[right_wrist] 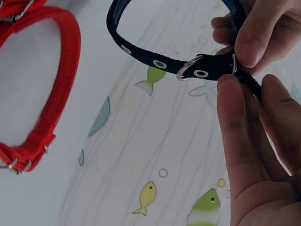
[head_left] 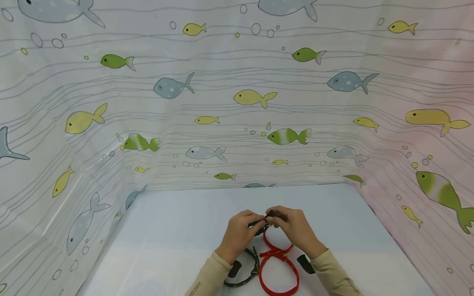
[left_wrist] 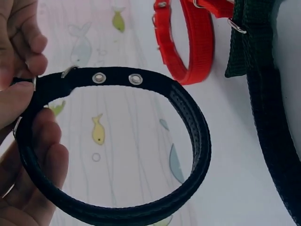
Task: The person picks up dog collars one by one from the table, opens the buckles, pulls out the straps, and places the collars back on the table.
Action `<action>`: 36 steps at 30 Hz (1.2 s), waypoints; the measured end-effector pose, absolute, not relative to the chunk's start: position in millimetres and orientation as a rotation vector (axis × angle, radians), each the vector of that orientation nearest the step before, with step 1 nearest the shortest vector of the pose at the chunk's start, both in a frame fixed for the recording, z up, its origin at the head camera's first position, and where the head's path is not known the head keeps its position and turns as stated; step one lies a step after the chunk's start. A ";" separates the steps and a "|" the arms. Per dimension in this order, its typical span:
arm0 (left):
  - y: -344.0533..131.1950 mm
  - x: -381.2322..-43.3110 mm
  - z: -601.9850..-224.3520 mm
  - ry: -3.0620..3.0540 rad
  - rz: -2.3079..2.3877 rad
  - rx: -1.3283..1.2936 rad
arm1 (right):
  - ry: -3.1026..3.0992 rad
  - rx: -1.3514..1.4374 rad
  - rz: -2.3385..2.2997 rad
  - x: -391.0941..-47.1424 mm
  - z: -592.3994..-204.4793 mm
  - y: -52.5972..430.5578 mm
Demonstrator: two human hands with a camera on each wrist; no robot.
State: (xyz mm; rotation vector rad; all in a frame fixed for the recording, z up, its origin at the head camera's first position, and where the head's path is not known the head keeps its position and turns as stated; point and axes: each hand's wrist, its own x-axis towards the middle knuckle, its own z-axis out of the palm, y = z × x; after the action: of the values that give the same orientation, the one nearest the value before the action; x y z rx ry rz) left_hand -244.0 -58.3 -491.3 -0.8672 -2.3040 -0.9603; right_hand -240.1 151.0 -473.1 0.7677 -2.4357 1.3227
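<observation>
A dark pet collar (left_wrist: 201, 150) forms a raised loop between my two hands, with metal eyelets along its band. My left hand (head_left: 240, 230) grips the collar near its metal buckle, thumb on top and fingers beneath. My right hand (head_left: 294, 224) pinches the strap end at the buckle (right_wrist: 234, 64). Close to the fingers, a silver D-ring (right_wrist: 189, 68) hangs on the band. The fingers partly hide the buckle and strap tip.
Below my hands on the white table (head_left: 174, 222) lie two red collars, an upper one (head_left: 274, 248) and a lower one (head_left: 297, 275), beside a dark green collar (head_left: 240, 283). Fish-patterned sheeting (head_left: 222, 135) walls the table's back and sides.
</observation>
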 end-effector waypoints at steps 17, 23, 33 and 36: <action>-56.4 -242.8 -490.0 -2.258 -0.813 -0.904 | -2.456 0.866 1.103 -233.9 -457.9 146.9; -61.3 -245.9 -496.9 -2.241 -0.972 -0.928 | -2.509 0.767 1.316 -235.7 -461.4 154.7; -61.4 -244.1 -499.4 -2.252 -0.950 -0.949 | -2.516 0.776 1.384 -236.0 -462.8 156.2; -59.7 -242.1 -496.7 -2.266 -0.899 -0.959 | -2.504 0.803 1.384 -236.6 -463.4 156.9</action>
State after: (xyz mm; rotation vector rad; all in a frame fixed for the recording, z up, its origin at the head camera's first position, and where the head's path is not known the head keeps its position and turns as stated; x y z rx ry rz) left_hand -242.1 -59.7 -496.7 -0.9591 -2.2664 -0.8988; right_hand -236.6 156.9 -463.4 0.8033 -2.5036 1.3837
